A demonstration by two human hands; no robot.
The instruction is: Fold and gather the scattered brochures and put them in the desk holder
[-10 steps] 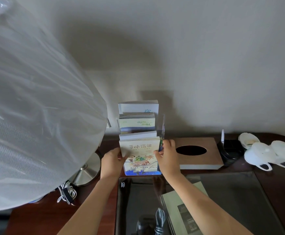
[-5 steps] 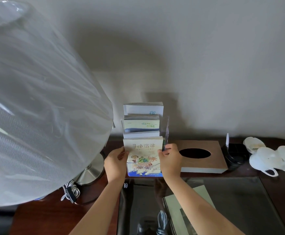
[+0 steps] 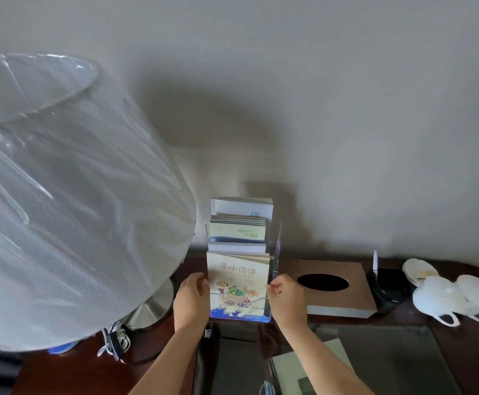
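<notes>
— Where does the front stack of brochures (image 3: 236, 283) sit against the hands?

— Straight between them; it stands upright in the nearest tier of the clear desk holder (image 3: 276, 246), long axis vertical, cover facing the person; the left hand (image 3: 191, 302) is at its left edge and the right hand (image 3: 286, 302) at its right edge, both equally near — neither has the advantage.

— And the fingers?

— The left hand's fingers are curled together along the left edge, the thumb tip touching the cover; the right hand pinches with thumb and forefinger at the right edge, where the brochure meets the holder's clear side wall; whether it nips paper or plastic I cannot tell.

— So the coming move?

— By my reckoning a squeeze inward and a press down, to square the stack in its slot; the top pages fan slightly to the right, so the right hand probably has more to tidy.

— What crowds it?

— Behind, two higher tiers already hold brochures; the wrapped lampshade (image 3: 70, 201) bulges in from the left, its metal base (image 3: 152, 309) just beside the left hand; the tissue box (image 3: 335, 286) lies just right of the right hand; farther right, white cups (image 3: 457, 297) and a dark pen stand (image 3: 386, 283), well apart.

— Anything left to gather?

— A pale sheet (image 3: 303, 372) lies on the dark desk pad (image 3: 389, 363) beneath the right forearm; it may be another brochure — I cannot be sure.
</notes>
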